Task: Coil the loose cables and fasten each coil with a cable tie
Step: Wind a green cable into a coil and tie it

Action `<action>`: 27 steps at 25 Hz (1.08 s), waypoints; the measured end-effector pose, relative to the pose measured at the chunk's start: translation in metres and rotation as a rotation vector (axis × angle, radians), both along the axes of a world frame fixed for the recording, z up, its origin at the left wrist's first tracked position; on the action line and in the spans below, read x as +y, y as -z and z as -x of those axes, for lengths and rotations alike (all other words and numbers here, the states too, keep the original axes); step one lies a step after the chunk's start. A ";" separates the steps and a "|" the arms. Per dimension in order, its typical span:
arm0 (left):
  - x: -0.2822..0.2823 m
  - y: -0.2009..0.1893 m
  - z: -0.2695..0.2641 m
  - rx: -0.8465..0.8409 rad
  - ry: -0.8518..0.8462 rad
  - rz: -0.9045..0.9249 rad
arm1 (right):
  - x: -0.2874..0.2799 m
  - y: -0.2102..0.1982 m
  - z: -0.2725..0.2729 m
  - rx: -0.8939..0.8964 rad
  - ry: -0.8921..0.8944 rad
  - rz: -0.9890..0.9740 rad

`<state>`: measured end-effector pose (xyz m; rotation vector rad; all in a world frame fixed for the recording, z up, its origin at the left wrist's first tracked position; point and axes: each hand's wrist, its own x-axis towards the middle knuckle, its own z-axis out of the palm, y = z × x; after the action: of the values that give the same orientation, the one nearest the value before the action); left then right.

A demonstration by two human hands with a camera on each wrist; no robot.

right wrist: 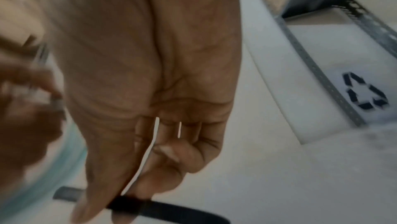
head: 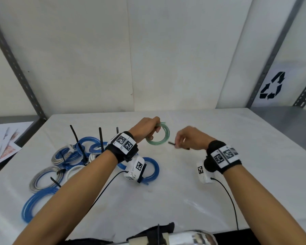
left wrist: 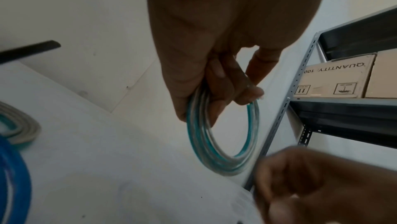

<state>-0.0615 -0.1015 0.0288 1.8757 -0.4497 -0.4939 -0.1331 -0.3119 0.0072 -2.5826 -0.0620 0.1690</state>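
Green cable coil (head: 159, 136) hangs upright just above the white desk (head: 210, 183), a little above the middle of the head view, gripped at its upper left edge by the left hand (head: 146, 129). From the left wrist view the fingers (left wrist: 219, 81) of that hand (left wrist: 214, 41) are curled round the bundled loops of the coil (left wrist: 217, 149), thumb on the outer side, and the free ring hangs below them. Just right of the coil in the head view, the right hand (head: 191, 137) pinches a black cable tie (head: 173, 144), whose tip points toward the coil without touching it. In the right wrist view the thumb and curled fingers (right wrist: 163, 173) of this hand (right wrist: 150, 75) close on the tie (right wrist: 171, 210), which runs along the bottom edge of the frame. At the left of the head view a heap of blue, grey and white tied coils (head: 69, 161) lies on the desk, black tie tails sticking up from them; one blue coil (head: 151, 169) sits apart, under the left wrist. A recycling symbol (head: 272, 85) marks the wall at the upper right, beside a grey metal shelf upright (head: 270, 57).
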 end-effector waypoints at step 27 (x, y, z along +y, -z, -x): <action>0.044 -0.029 0.009 -0.330 -0.191 0.463 | 0.103 -0.057 -0.002 -0.287 0.090 -0.950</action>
<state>-0.0708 -0.0571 0.0583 1.5271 -0.5428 0.0532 -0.1306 -0.2092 0.0646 -1.6379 -0.1013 -0.2226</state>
